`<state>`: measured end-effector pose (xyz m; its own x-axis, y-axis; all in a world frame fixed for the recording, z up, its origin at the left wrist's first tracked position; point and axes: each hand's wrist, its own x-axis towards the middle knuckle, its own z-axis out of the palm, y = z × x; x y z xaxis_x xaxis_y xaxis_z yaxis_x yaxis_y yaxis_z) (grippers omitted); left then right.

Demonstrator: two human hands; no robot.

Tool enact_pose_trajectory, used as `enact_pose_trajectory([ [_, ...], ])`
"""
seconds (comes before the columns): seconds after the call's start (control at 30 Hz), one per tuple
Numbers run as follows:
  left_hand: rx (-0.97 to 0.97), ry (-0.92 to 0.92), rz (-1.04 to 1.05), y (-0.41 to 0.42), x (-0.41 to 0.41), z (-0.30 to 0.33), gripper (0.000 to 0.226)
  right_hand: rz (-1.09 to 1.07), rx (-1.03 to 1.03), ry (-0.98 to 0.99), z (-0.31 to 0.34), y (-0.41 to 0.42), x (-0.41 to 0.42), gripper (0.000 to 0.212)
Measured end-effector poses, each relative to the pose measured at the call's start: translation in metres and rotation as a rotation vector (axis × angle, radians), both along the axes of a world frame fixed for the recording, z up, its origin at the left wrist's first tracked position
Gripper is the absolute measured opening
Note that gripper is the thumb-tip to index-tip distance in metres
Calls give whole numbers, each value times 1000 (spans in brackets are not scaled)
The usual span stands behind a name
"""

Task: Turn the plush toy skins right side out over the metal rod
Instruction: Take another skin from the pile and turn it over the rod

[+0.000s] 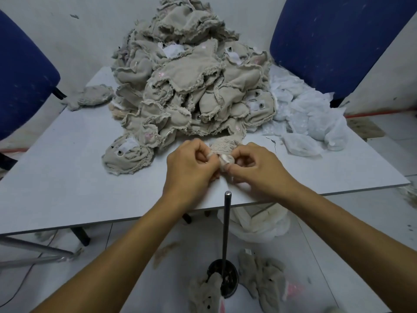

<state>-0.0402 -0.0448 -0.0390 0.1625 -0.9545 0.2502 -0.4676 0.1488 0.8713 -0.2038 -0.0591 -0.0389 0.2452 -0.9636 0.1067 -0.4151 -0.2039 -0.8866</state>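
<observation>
A grey table (67, 177) occupies the centre of the view. Crumpled white plastic bags (311, 118) lie on its right side. A blue upholstered chair (334, 41) stands behind the table at the right; a second blue chair (20, 86) stands at the left. Another white bag (259, 224) sits on the tiled floor (338, 222) under the table's near edge. A whitewashed wall (90, 30) forms the background.

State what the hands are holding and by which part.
Both hands, left and right, pinch one small plush toy skin at its near end, above the metal rod; which part of the toy cannot be told.
</observation>
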Motion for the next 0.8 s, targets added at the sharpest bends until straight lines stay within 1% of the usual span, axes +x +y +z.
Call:
enact_pose_trajectory([
  [0.03,-82,-154,41,2,1,1,17,-43,-96,73,-1,2,2,12],
  [0.07,-152,-256,74,4,0,2,18,-88,-186,130,-1,4,5,12],
  [0.1,-198,-306,91,6,-3,4,20,-127,-257,165,-1,6,9,14],
  [0.13,-228,-334,103,6,-5,6,21,-163,-306,179,-1,8,13,18],
  [0.2,-245,-354,102,5,-7,7,22,-229,-339,171,-2,9,19,23],
  [0.27,-203,-311,7,1,-4,7,19,-280,-314,164,-1,6,18,25],
  [0.37,-130,-279,-249,-2,4,12,17,-326,-215,128,1,0,8,24],
  [0.4,-105,-297,-304,-3,8,12,25,-330,-141,71,3,-2,4,25],
  [0.47,-17,-383,-385,-8,16,11,61,-292,39,-137,6,-3,-1,28],
  [0.5,34,-387,-427,-10,19,10,73,-259,121,-249,7,-4,-1,31],
  [0.53,77,-325,-469,-11,20,10,76,-230,182,-331,8,-4,0,35],
  [0.6,99,-169,-483,-12,21,8,64,-203,269,-393,10,-4,2,38],
  [0.67,63,-171,-422,-15,20,6,56,-212,362,-441,13,-5,2,35],
  [0.73,71,-187,-365,-17,18,4,54,-231,437,-501,16,-5,1,26],
  [0.8,104,-133,-317,-18,18,4,53,-219,455,-574,17,-4,0,16],
])
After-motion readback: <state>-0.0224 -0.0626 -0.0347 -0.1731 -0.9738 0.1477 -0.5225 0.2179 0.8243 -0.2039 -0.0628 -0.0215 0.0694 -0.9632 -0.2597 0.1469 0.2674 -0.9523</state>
